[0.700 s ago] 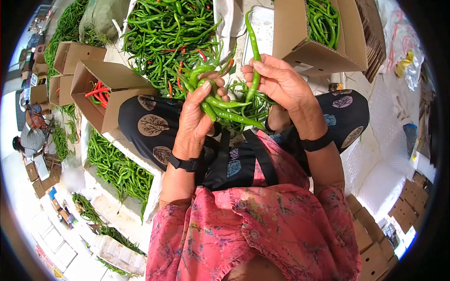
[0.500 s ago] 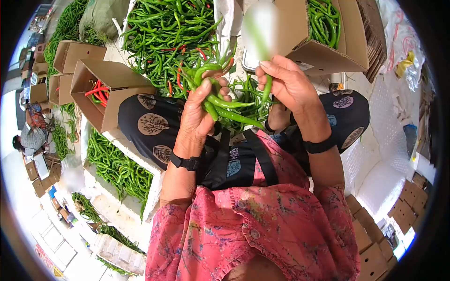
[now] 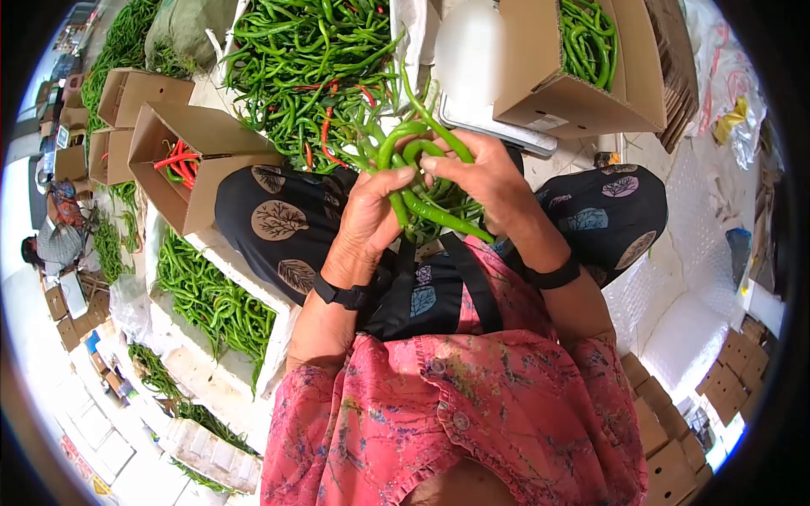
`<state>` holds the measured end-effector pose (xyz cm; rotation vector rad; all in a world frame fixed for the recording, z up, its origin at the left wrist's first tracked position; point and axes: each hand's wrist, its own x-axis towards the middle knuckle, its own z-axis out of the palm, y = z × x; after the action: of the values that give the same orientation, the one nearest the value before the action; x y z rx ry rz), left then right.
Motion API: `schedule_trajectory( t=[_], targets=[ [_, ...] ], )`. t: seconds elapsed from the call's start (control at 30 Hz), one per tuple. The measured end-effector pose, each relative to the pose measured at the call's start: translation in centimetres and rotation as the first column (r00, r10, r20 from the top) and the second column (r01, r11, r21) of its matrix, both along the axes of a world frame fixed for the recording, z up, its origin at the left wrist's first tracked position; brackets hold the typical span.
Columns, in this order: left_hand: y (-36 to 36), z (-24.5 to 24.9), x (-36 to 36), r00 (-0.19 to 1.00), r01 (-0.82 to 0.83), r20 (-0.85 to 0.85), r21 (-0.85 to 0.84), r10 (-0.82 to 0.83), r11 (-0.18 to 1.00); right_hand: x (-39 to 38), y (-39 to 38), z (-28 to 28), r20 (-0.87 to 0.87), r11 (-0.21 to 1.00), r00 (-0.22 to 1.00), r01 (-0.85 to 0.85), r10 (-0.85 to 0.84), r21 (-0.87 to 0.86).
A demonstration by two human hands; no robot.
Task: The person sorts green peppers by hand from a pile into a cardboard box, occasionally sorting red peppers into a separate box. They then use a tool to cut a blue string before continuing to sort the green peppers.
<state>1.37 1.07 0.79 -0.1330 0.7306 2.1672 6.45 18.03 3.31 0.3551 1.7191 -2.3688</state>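
Observation:
My left hand (image 3: pixel 371 207) is closed around a small bunch of long green chili peppers (image 3: pixel 443 219), whose curved bodies and stems stick out on both sides. Beside it, almost touching, my right hand (image 3: pixel 491 181) has its thumb and fingers closed on another green chili pepper (image 3: pixel 432 122) that slants up and to the left. Both hands are above my lap, between my knees. Beyond them lies a large heap of green chili peppers (image 3: pixel 308 51) with some red ones mixed in. Some fingers are hidden behind the peppers.
An open cardboard box (image 3: pixel 527 97) of green peppers stands at the upper right, by a white scale-like platform (image 3: pixel 540 145). Left of my knee is a box (image 3: pixel 202 198) with red peppers. A crate (image 3: pixel 283 308) of green peppers sits below it. Another person (image 3: pixel 59 244) is at far left.
My right hand has moved left and inward with a green pepper, up to the bunch in my left hand. The left hand has turned slightly and stays closed on the bunch.

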Motion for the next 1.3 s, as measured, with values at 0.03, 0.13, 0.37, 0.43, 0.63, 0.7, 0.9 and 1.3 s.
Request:
schedule_trajectory(
  t=[0.03, 0.13, 0.37, 0.43, 0.63, 0.7, 0.9, 1.3],
  targets=[
    [0.1, 0.5, -0.1, 1.000, -0.018, -0.004, -0.052, 0.018, 0.998, 0.1, -0.1, -0.4, 0.056, 0.989, 0.998, 0.049, -0.042, -0.142],
    [0.5, 1.1, -0.2, 0.995, -0.095, -0.039, -0.142, 0.090, 0.985, 0.4, 0.1, -0.1, 0.107, 0.971, 0.993, 0.067, -0.044, -0.229],
    [0.3, 0.1, -0.8, 0.987, -0.157, -0.083, -0.326, 0.137, 0.932, 0.7, -0.1, -0.4, 0.112, 0.991, 0.987, 0.124, -0.119, -0.044],
    [0.2, 0.2, -0.9, 0.988, -0.143, -0.099, -0.339, 0.116, 0.930, 0.7, 0.0, -0.5, 0.125, 0.966, 0.981, 0.171, -0.149, -0.195],
    [0.1, 0.7, -1.2, 0.980, -0.135, -0.188, -0.370, 0.068, 0.919, 2.0, 2.5, 0.0, 0.242, 0.984, 0.966, 0.122, -0.089, -0.127],
    [0.0, -0.2, -1.5, 0.969, -0.233, -0.129, -0.193, 0.211, 0.953, 2.2, 3.0, -0.1, 0.239, 0.981, 0.966, 0.131, -0.095, -0.141],
    [-1.4, 0.5, -2.0, 0.969, -0.242, -0.018, 0.137, 0.247, 0.960, 2.9, 4.0, 0.3, 0.151, 0.976, 0.979, 0.157, -0.135, -0.149],
    [-3.8, 2.3, -2.5, 0.989, -0.124, -0.046, 0.285, 0.143, 0.950, 6.6, 4.4, -0.6, 0.207, 0.896, 0.966, 0.051, -0.157, 0.441]
  ],
)
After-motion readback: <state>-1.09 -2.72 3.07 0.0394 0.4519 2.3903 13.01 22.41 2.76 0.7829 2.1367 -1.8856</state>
